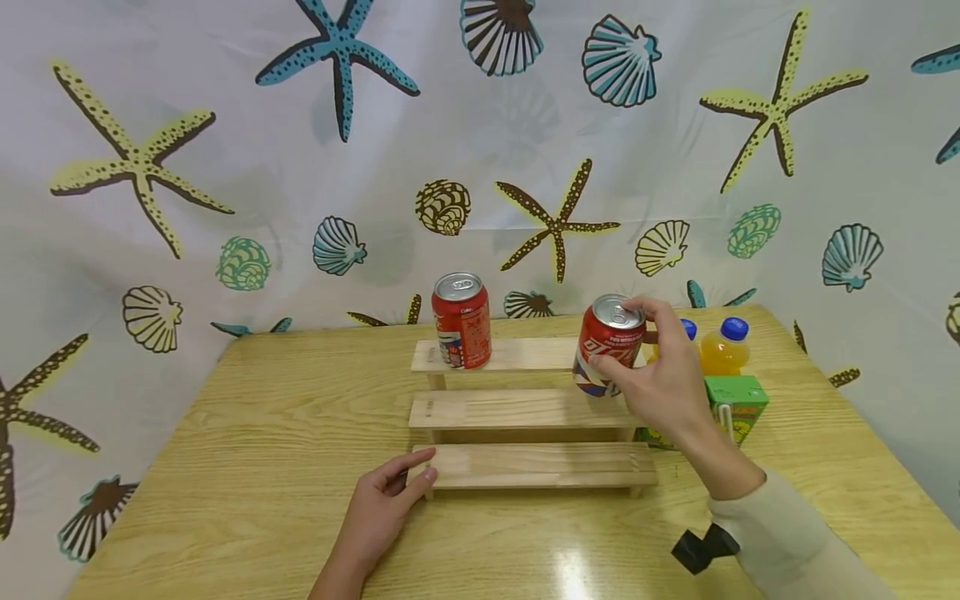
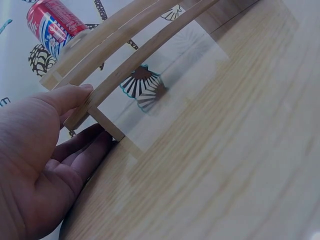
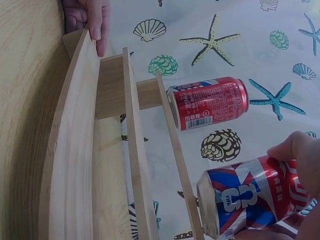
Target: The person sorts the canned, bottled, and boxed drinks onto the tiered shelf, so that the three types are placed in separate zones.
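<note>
A three-step wooden rack [image 1: 532,465] stands on the table. My left hand [image 1: 384,500] holds the left end of its lowest step, thumb on the plank and the other fingers round the end in the left wrist view. A red Coca-Cola can [image 1: 463,327] stands upright on the left of the top step. With thumb and fingers, my right hand [image 1: 670,387] grips a second red soda can [image 1: 597,333] around its upper part. That can is slightly tilted at the right of the top step; in the right wrist view its base [image 3: 207,205] is close to the plank's edge, contact unclear.
Right of the rack, partly behind my right hand, are orange drink bottles [image 1: 724,348] with blue caps and a green juice carton [image 1: 738,400]. A patterned curtain [image 1: 420,142] hangs behind the wooden table [image 1: 285,417].
</note>
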Demonstrator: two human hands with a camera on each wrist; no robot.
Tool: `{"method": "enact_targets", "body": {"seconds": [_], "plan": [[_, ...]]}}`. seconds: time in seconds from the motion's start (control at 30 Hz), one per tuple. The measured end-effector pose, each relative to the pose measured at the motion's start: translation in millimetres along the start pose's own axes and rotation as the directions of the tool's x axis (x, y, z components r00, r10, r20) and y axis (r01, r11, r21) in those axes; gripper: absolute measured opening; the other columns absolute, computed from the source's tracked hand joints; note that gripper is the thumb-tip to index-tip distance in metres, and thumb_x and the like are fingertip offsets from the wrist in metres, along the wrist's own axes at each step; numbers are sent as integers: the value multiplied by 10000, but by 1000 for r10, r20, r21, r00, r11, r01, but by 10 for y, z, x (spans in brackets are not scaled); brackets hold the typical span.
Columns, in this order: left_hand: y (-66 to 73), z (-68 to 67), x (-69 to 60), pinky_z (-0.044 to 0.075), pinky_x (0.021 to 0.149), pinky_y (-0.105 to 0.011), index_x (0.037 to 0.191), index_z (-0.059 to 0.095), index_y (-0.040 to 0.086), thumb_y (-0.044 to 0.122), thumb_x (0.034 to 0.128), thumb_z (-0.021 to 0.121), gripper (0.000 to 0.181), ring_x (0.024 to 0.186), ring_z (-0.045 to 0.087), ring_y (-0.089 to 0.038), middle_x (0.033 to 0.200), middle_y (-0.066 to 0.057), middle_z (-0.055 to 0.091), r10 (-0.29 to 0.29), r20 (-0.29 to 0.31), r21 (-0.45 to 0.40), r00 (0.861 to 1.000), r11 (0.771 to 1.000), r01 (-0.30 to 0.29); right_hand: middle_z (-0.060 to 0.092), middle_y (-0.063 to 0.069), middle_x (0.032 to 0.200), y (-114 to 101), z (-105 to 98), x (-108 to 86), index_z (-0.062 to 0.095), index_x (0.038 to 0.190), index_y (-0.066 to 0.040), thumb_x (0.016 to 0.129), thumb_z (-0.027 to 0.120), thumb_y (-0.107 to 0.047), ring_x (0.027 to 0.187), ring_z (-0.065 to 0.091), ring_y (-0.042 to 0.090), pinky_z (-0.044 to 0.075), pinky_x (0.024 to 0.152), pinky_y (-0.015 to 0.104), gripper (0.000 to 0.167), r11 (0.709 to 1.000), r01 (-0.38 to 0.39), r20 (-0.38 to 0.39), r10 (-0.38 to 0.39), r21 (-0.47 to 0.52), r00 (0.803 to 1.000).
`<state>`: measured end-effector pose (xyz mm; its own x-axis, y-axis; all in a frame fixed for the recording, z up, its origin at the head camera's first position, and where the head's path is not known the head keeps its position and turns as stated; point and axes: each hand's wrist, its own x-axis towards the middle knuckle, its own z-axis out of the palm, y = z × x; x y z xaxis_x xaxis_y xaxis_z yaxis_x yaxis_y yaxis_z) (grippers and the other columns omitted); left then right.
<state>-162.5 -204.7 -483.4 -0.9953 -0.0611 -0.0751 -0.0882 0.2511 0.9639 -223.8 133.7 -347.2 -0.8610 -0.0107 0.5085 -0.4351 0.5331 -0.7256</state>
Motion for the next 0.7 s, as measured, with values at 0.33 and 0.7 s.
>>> {"method": "enact_targets", "body": {"seconds": [0.33,0.7], "plan": [[1,22,14,372,1178,-412,1273,697,195,426,875,755,464,1452,397,-213,1442,-42,574,-8,-11,0,1000,1000,8,511,145,1386,-9,62,149,488,1343,-92,834,809,-152,1165,546,356,538,901,515,605,1000,-16,29,16,-5,999],[-9,17,19,384,1170,-421,1267,700,217,467,868,750,474,1447,402,-226,1456,-49,559,-14,-11,25,1000,1000,15,519,157,1366,28,135,264,510,1352,-101,824,817,-167,1175,538,357,533,910,518,614,1000,-22,5,23,-13,1000]]}}
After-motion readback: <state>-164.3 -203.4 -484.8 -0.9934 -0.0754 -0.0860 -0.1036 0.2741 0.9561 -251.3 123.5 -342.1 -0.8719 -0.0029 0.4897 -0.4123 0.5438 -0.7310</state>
